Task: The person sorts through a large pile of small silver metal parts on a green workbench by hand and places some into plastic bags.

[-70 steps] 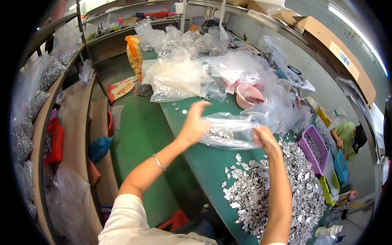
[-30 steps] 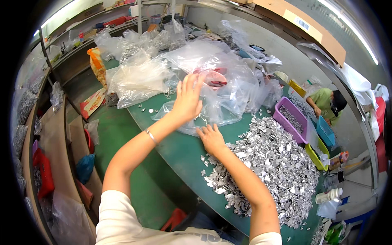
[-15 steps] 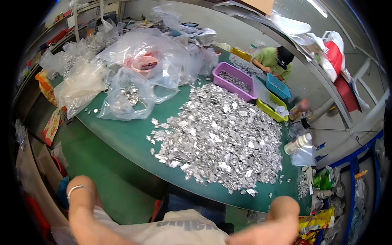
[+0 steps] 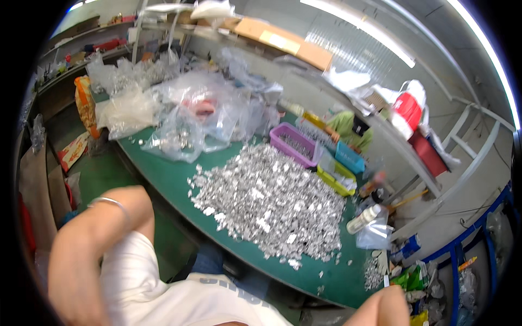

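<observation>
Neither of my hands shows. My left arm is bent at the elbow on the lower left, a silver bangle around it, and the forearm runs out at the lower edge. Only a bent part of my right arm appears at the lower right. In front of me, a broad heap of small flat silvery metal pieces covers much of the green table. Both arms are apart from the heap. What my hands hold, if anything, is out of sight.
Clear plastic bags crowd the table's far left. Behind the heap stand a purple basket, a yellow-green basket and a blue basket. A white bottle lies at right. Across the table sits a person in green.
The view has tilted up, showing more shelf and ceiling lights. My left arm stands higher and larger in the picture; less of my right arm shows. The heap looks the same.
</observation>
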`<state>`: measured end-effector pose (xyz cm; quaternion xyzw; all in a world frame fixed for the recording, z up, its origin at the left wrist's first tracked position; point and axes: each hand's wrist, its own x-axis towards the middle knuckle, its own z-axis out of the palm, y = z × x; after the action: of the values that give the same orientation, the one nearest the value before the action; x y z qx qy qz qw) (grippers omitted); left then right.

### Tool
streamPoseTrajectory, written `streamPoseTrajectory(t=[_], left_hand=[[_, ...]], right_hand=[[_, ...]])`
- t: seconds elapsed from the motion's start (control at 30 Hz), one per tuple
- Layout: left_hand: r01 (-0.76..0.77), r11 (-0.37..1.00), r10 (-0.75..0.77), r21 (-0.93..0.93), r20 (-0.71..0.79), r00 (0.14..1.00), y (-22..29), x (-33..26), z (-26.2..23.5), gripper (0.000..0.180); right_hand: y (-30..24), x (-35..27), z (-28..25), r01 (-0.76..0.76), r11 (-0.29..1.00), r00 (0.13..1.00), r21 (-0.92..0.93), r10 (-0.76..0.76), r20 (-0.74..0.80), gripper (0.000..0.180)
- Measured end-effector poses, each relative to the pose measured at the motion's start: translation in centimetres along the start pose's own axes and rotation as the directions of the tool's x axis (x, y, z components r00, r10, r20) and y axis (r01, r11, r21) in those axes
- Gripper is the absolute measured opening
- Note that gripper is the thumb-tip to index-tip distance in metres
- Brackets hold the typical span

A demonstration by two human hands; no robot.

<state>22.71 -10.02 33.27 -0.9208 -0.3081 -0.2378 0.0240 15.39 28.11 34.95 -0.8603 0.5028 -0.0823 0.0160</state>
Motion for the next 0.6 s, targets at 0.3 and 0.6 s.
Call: streamPoseTrajectory(t=[0.3,0.6], left_hand=[[0.936,0.089,-0.467,-0.342,-0.844,-0.264,-13.4,-19.2,9.4,0.034],[0.776,-0.369,0.171,-0.511,-0.858,-0.484,-19.6,-29.3,21.1,0.051]], right_hand=[[-0.2,-8.2,-1.9,-0.165,0.953,0.642,-0.254,-0.092,-0.761,0.019],[38.8,-13.7,-11.2,-0.965,0.057,0.262,-0.258,0.329,-0.907,0.036]])
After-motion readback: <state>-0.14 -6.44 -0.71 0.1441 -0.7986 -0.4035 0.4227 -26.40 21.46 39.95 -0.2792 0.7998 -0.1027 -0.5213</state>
